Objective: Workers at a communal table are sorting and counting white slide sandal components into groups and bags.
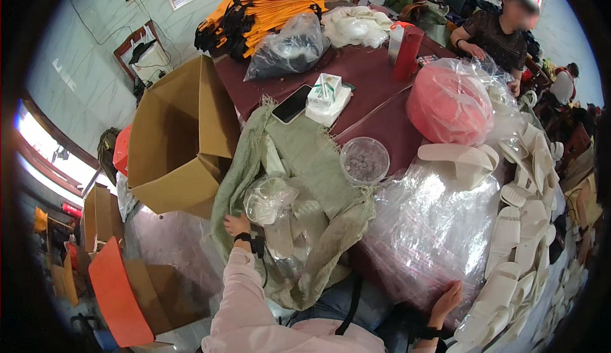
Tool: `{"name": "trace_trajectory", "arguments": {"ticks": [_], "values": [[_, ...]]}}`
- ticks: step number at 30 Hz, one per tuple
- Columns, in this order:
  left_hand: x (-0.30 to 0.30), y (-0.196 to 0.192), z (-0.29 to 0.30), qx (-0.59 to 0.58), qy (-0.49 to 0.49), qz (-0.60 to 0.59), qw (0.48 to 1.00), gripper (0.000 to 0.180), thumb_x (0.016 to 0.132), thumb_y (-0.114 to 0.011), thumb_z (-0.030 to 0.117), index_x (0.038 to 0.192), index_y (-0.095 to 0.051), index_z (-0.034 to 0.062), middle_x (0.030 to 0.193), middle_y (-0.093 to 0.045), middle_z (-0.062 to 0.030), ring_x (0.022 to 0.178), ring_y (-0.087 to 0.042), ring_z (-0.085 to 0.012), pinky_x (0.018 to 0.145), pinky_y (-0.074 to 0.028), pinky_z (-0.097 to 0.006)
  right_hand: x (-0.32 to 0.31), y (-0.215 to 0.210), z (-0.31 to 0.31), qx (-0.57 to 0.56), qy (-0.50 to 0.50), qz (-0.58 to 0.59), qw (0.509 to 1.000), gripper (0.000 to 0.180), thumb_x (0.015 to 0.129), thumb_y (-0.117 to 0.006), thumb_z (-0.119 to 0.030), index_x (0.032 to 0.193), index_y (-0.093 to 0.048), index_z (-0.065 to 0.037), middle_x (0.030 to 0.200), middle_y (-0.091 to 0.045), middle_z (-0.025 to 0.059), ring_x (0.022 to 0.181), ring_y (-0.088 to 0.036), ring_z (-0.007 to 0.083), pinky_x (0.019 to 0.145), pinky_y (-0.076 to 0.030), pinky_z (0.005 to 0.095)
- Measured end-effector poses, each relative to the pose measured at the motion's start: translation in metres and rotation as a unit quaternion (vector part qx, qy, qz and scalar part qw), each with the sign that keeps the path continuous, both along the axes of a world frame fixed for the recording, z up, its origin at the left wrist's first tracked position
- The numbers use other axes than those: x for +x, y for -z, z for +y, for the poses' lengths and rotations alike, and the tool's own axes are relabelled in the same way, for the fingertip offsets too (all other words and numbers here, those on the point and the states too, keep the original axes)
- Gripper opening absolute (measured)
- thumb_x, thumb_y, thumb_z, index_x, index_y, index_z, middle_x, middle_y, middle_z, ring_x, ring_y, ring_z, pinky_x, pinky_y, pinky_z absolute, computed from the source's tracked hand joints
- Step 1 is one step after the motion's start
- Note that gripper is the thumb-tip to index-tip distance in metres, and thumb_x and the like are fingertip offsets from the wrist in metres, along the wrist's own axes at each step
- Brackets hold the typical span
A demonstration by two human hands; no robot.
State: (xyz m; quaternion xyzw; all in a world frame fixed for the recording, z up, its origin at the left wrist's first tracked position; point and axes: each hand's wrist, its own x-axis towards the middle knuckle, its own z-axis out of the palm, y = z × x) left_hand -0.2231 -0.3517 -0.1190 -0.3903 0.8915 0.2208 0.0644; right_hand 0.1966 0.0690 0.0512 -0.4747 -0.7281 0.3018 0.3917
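My left hand is at the side of a pale green woven sack, its fingers closed on the cloth. Inside the sack's open mouth lie clear plastic bags with pale slippers in them. My right hand is at the near edge of a stack of clear plastic bags, fingers stretched out and nothing visibly gripped. A single cream slipper rests on the far end of that stack. Rows of cream slippers run along its right side.
A large open cardboard box stands left of the sack. On the maroon table are a phone, a tissue pack, a round clear tub, a red bagged bundle and orange bags. A person sits at the far right.
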Motion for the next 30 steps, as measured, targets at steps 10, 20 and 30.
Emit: {"name": "trace_trajectory", "arguments": {"ticks": [10, 20, 30], "values": [[-0.003, 0.001, -0.032, 0.358, -0.172, -0.03, 0.917, 0.086, 0.082, -0.06, 0.05, 0.138, -0.029, -0.0065, 0.142, -0.034, -0.0231, 0.127, -0.037, -0.0396, 0.099, -0.038, -0.045, 0.006, 0.005, 0.005, 0.014, -0.026, -0.013, 0.999, 0.043, 0.101, -0.036, -0.026, 0.066, -0.046, -0.003, 0.057, -0.041, 0.0014, 0.052, -0.037, 0.0107, 0.049, -0.029, 0.0274], [-0.016, -0.069, -0.111, 0.031, -0.022, 0.5, 0.865, 0.031, 0.096, -0.046, 0.022, 0.097, -0.056, -0.0072, 0.085, -0.061, -0.0236, 0.074, -0.056, -0.0394, 0.071, -0.044, -0.042, -0.004, 0.011, 0.007, 0.001, -0.046, -0.022, 0.999, 0.043, 0.1, -0.038, -0.025, 0.065, -0.047, -0.002, 0.057, -0.041, 0.0023, 0.051, -0.037, 0.0115, 0.048, -0.03, 0.028], [0.038, -0.173, -0.022, 0.048, 0.367, 0.253, 0.894, 0.061, 0.084, -0.061, 0.041, 0.127, -0.04, 0.0032, 0.104, -0.06, -0.0207, 0.088, -0.06, -0.0356, 0.076, -0.048, -0.043, -0.007, 0.007, 0.003, -0.017, -0.061, 0.026, 0.998, 0.044, 0.101, -0.037, -0.026, 0.065, -0.048, -0.003, 0.056, -0.042, 0.0026, 0.052, -0.039, 0.0113, 0.049, -0.03, 0.0274]]}}
